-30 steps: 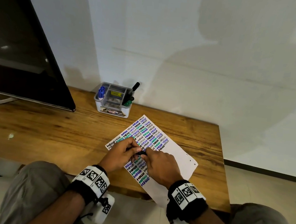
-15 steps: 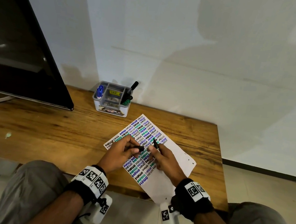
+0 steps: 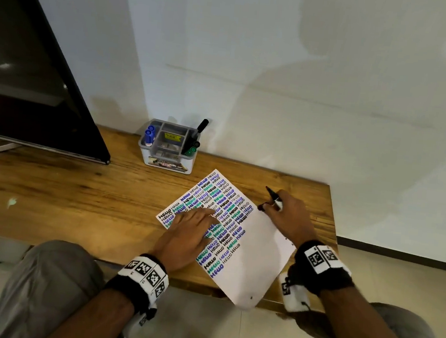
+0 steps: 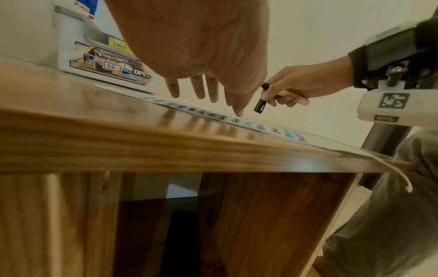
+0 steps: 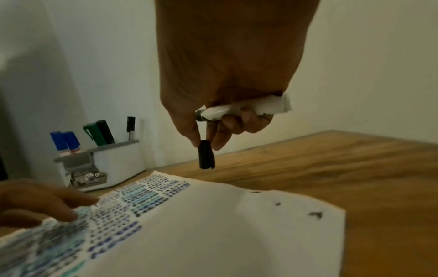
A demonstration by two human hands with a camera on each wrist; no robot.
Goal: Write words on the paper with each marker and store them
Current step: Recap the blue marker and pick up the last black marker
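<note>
A white paper (image 3: pixel 257 254), partly filled with rows of coloured "HELLO" words, lies on the wooden table (image 3: pixel 77 195) with its near corner hanging over the front edge. My left hand (image 3: pixel 206 221) rests flat on the written part with straight, spread fingers (image 4: pixel 201 90). My right hand (image 3: pixel 267 205) hovers just past the paper's right edge. It grips an uncapped white-bodied black marker (image 5: pixel 244 109) in its curled fingers. Its thumb and forefinger pinch the loose black cap (image 5: pixel 206 157), which hangs above the table.
A small white and grey organizer (image 3: pixel 168 147) stands at the back against the wall, holding blue markers (image 3: pixel 148 135) on the left and green and black ones (image 3: pixel 192 145) on the right. A dark monitor (image 3: pixel 34 82) fills the far left. The table's right edge is near my right hand.
The hands have come apart. The cap went from my left hand to my right, which moved right off the paper with the marker. My left hand flattened onto the paper.
</note>
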